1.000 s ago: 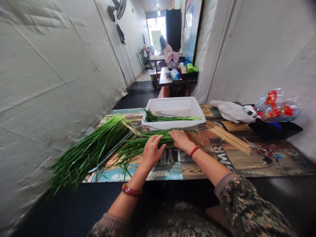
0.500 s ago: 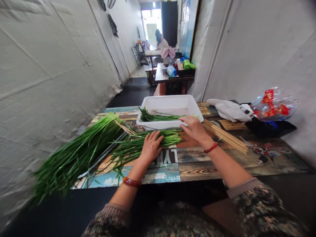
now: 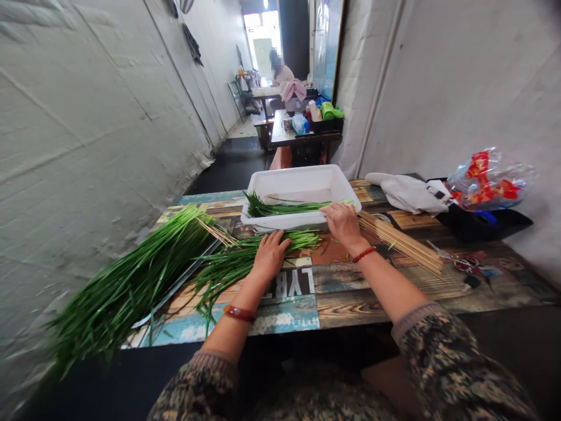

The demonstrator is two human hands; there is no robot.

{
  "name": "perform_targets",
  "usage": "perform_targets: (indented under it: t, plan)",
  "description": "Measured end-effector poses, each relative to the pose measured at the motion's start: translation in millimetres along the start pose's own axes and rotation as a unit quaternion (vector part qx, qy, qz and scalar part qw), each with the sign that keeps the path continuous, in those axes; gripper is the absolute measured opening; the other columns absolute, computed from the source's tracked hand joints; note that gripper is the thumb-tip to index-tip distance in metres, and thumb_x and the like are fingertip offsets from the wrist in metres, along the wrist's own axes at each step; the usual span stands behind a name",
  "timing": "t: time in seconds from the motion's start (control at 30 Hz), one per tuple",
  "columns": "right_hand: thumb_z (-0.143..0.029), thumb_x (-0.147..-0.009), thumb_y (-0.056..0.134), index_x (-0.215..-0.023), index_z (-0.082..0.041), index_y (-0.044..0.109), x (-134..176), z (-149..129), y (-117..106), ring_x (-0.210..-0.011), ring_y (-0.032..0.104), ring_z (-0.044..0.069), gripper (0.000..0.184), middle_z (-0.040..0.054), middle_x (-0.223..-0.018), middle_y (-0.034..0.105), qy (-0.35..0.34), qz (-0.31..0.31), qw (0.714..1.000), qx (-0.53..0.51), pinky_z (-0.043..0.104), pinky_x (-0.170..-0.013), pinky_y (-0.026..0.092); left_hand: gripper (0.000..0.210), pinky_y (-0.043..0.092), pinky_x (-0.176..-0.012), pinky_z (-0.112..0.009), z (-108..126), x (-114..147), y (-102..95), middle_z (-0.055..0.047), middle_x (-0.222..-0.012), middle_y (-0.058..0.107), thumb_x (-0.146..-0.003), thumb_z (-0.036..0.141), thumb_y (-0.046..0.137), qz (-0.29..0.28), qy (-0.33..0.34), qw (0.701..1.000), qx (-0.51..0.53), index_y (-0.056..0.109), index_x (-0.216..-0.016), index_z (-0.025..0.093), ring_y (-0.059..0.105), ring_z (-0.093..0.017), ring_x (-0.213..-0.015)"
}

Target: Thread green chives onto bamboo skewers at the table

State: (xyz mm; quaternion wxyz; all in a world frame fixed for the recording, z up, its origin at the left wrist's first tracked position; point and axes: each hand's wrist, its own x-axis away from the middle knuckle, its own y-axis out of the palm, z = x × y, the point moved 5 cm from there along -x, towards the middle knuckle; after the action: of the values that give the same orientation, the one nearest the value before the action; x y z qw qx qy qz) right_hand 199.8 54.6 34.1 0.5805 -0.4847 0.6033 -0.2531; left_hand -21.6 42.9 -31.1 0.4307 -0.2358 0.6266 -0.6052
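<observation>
My left hand (image 3: 269, 254) lies flat on a loose bunch of garlic chives (image 3: 234, 260) on the table, fingers stretched forward with their tips near the tub. Beyond it stands a white plastic tub (image 3: 287, 221) with more chives (image 3: 284, 207) lying along its near side. My right hand (image 3: 344, 223) is at the tub's near rim towards the right, its fingers curled down over the edge by the chive stems. Whatever is between those fingers is hidden. Just right of this hand lies a bundle of thin wooden skewers (image 3: 401, 245).
A big heap of chives (image 3: 135, 275) overhangs the table's left front edge, with a long metal strip (image 3: 175, 286) and a few skewers (image 3: 217, 232) beside it. Scissors (image 3: 464, 263), a white cloth item (image 3: 407, 193) and a plastic bag (image 3: 486, 181) lie right. A person (image 3: 280, 70) sits far back.
My right hand has lowered onto the tub's near rim and its fingers have curled closed. My left hand stays on the chives. The view has shifted slightly.
</observation>
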Motion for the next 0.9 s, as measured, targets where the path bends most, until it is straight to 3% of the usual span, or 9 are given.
perform_targets:
  t: [0.2, 0.3, 0.37, 0.5, 0.63, 0.7, 0.8, 0.9]
  plan:
    - [-0.018, -0.093, 0.051, -0.119, -0.019, 0.063, -5.9, 5.7, -8.2, -0.109, 0.052, 0.027, 0.029, 0.0101, -0.115, 0.065, 0.006, 0.01, 1.0, -0.008, 0.039, -0.096, 0.031, 0.047, 0.029, -0.112, -0.053, -2.7, -10.1, 5.4, -0.014, -0.146, 0.046, -0.079, 0.015, 0.058, -0.009, -0.001, 1.0, -0.006, 0.059, -0.126, 0.021, 0.041, -0.033, -0.134]
    - [-0.021, -0.095, 0.05, -0.13, -0.02, 0.056, 10.2, -0.2, -18.4, -0.118, 0.049, 0.026, 0.036, 0.01, -0.127, 0.06, -0.019, 0.059, 0.997, -0.055, 0.04, -0.101, 0.032, 0.054, 0.03, -0.111, -0.053, -1.6, -5.3, 4.0, -0.015, -0.14, 0.051, -0.077, 0.019, 0.06, -0.018, -0.001, 1.0, 0.01, 0.054, -0.13, 0.02, 0.045, -0.033, -0.129]
    - [-0.023, -0.097, 0.045, -0.126, -0.019, 0.058, 26.4, 1.5, -16.0, -0.116, 0.052, 0.024, 0.032, 0.0103, -0.124, 0.062, -0.012, 0.067, 0.992, -0.106, 0.038, -0.1, 0.037, 0.06, 0.032, -0.109, -0.049, 1.6, -0.6, 0.6, -0.014, -0.136, 0.053, -0.075, 0.017, 0.058, -0.011, 0.001, 1.0, 0.022, 0.049, -0.135, 0.019, 0.048, -0.03, -0.125]
    - [-0.028, -0.094, 0.052, -0.12, -0.019, 0.062, 56.7, 11.4, 10.7, -0.1, 0.062, 0.021, 0.029, 0.0089, -0.116, 0.065, 0.018, 0.009, 0.98, -0.2, 0.034, -0.091, 0.047, 0.074, 0.038, -0.102, -0.043, 8.2, 6.5, -3.8, -0.013, -0.128, 0.056, -0.075, 0.014, 0.055, 0.004, -0.016, 1.0, 0.015, 0.035, -0.146, 0.018, 0.051, -0.028, -0.117]
    - [-0.026, -0.082, 0.066, -0.126, -0.019, 0.059, 71.9, 12.7, 36.8, -0.074, 0.062, 0.014, 0.046, 0.0071, -0.111, 0.066, 0.049, -0.067, 0.96, -0.267, 0.03, -0.076, 0.051, 0.067, 0.036, -0.101, -0.044, 10.8, 9.7, -1.1, -0.012, -0.131, 0.054, -0.078, 0.015, 0.053, 0.0, -0.031, 0.999, -0.019, 0.04, -0.143, 0.022, 0.048, -0.029, -0.118]
    - [-0.025, -0.08, 0.066, -0.12, -0.02, 0.064, 73.2, 9.4, 40.6, -0.074, 0.061, 0.015, 0.039, 0.0054, -0.101, 0.068, 0.053, -0.067, 0.954, -0.287, 0.03, -0.075, 0.05, 0.067, 0.035, -0.101, -0.043, 11.1, 10.7, 0.7, -0.012, -0.135, 0.052, -0.079, 0.016, 0.053, -0.002, -0.032, 0.999, -0.023, 0.039, -0.144, 0.023, 0.047, -0.029, -0.119]
    - [-0.026, -0.082, 0.063, -0.092, -0.021, 0.074, 71.6, 13.7, 37.5, -0.084, 0.063, 0.019, 0.016, 0.0053, -0.09, 0.07, 0.101, -0.001, 0.93, -0.352, 0.032, -0.08, 0.048, 0.067, 0.034, -0.102, -0.043, 11.2, 11.5, 1.9, -0.012, -0.136, 0.052, -0.08, 0.016, 0.052, 0.0, -0.031, 0.999, -0.027, 0.037, -0.146, 0.022, 0.046, -0.029, -0.12]
    - [-0.032, -0.08, 0.065, -0.08, -0.02, 0.074, 71.5, 28.3, 34.4, -0.079, 0.064, 0.02, 0.015, 0.0058, -0.083, 0.072, 0.163, 0.047, 0.895, -0.413, 0.032, -0.074, 0.049, 0.066, 0.034, -0.102, -0.042, 11.5, 11.5, 2.6, -0.011, -0.136, 0.053, -0.082, 0.015, 0.049, 0.0, -0.029, 0.999, -0.033, 0.036, -0.146, 0.021, 0.046, -0.029, -0.12]
